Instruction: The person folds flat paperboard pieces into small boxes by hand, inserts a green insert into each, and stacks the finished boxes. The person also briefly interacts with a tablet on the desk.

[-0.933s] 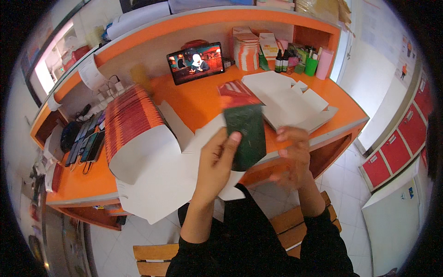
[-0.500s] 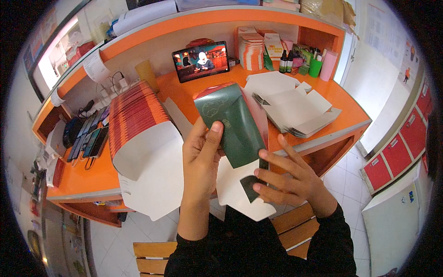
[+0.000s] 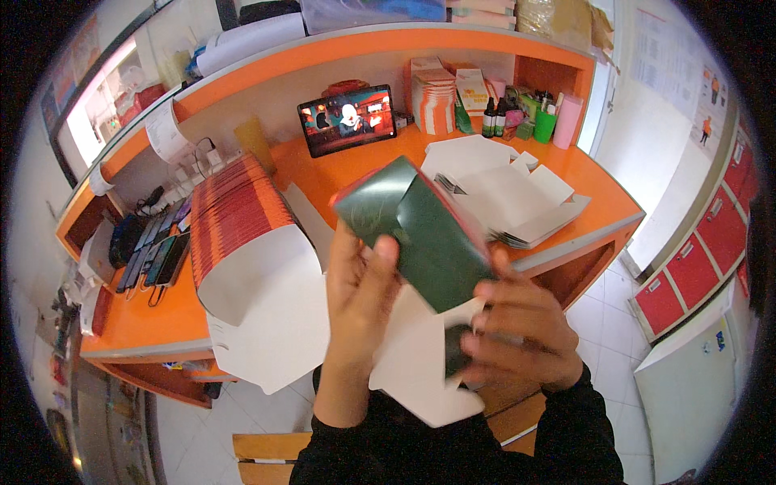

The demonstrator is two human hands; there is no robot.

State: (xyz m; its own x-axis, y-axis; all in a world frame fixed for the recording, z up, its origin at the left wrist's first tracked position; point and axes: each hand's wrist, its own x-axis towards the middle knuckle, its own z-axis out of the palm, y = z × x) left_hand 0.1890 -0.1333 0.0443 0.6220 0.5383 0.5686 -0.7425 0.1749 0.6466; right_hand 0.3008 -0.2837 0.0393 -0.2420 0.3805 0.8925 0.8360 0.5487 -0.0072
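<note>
A part-folded paper food box [image 3: 420,242], glossy dark green outside and white inside, is held tilted in front of me over the table's near edge. My left hand [image 3: 364,283] grips its left side, thumb flat on the green face and fingers behind. My right hand [image 3: 525,323], smeared by motion, holds the right edge and a small green flap; its thumb is hidden. The box's white inner panels [image 3: 412,347] hang open below, towards my lap. To the left lies a nested stack of red-orange boxes [image 3: 242,210], with a white panel outermost.
Flat white box blanks [image 3: 525,194] lie stacked on the orange table [image 3: 614,214] at the right. Behind stand a lit tablet [image 3: 346,121], stacked cartons [image 3: 434,97], dark bottles [image 3: 495,118] and a green cup [image 3: 545,125]. Several phones [image 3: 166,250] with cables lie far left.
The box has turned and tilted, its lower end swinging right. My right hand has shifted right and slightly down along with it. The left hand keeps its grip.
</note>
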